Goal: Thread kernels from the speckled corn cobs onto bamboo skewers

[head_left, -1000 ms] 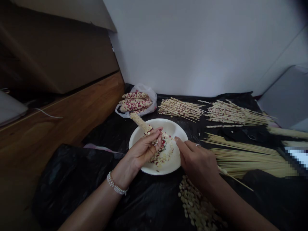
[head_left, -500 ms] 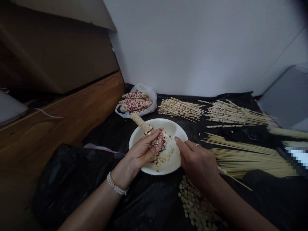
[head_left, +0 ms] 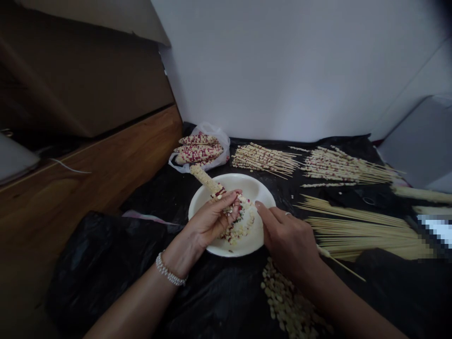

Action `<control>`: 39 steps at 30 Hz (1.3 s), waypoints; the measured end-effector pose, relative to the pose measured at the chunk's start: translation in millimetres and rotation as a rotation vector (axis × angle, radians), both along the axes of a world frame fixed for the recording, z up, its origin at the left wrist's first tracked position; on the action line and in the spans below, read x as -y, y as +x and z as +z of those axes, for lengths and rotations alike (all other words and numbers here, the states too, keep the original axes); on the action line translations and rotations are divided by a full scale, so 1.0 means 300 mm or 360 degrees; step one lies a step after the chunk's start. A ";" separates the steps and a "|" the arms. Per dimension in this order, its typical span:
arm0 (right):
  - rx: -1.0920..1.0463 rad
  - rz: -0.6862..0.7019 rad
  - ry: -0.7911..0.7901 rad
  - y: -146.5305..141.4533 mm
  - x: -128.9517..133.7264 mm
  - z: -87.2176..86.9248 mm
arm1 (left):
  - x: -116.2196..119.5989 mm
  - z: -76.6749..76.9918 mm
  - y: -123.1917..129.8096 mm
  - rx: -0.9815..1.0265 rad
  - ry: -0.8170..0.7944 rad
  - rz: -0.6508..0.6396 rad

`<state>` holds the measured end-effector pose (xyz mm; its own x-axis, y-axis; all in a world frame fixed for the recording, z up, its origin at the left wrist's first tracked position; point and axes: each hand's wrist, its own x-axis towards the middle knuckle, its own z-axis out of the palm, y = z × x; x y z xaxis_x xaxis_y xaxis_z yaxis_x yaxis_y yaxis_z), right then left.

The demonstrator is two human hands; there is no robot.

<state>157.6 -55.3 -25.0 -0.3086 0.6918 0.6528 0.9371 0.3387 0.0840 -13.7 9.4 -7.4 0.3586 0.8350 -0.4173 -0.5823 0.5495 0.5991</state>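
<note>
Over a white bowl (head_left: 196, 202), my left hand (head_left: 215, 219) is wrapped round a mostly stripped corn cob (head_left: 203, 179). A band of dark red and cream kernels shows on the cob just above my fingers. My right hand (head_left: 286, 230) is closed on a thin wooden skewer (head_left: 344, 266), whose bare end sticks out behind my wrist. Cream kernels on the skewer's front part (head_left: 245, 200) reach toward my left fingertips; its point is hidden there. Loose cream and red kernels (head_left: 236, 230) lie in the bowl beneath my left hand.
Speckled corn cobs (head_left: 199, 153) lie in a plastic bag behind the bowl. Two piles of kernel-threaded skewers (head_left: 263, 157) (head_left: 332, 165) and bare skewers (head_left: 367, 230) are at right. Pale flat pieces (head_left: 289, 301) lie under my right forearm. Black plastic sheeting (head_left: 212, 296) covers the surface.
My right hand has shifted slightly left with the skewer, and the kernels on its front part now show closer to my left fingertips. My left hand and the cob are nearly unmoved.
</note>
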 end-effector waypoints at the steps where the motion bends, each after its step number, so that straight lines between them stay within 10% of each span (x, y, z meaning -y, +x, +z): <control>1: 0.0000 0.0002 0.0001 -0.001 0.000 -0.001 | 0.001 0.000 0.000 -0.0016 0.0003 -0.0003; 27: -0.0011 -0.0153 -0.0247 0.068 0.103 0.084 | -0.025 0.019 0.004 0.0128 -0.0145 0.0170; 39: -0.0748 0.0153 -0.0930 0.047 0.214 0.082 | -0.005 0.078 0.029 -0.0140 0.0001 0.0371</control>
<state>171.5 -119.3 -0.6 -0.1648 0.9498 0.2658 0.7940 0.2876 -0.5355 -5.1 10.9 15.9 0.1188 0.8913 -0.4376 -0.6390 0.4060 0.6534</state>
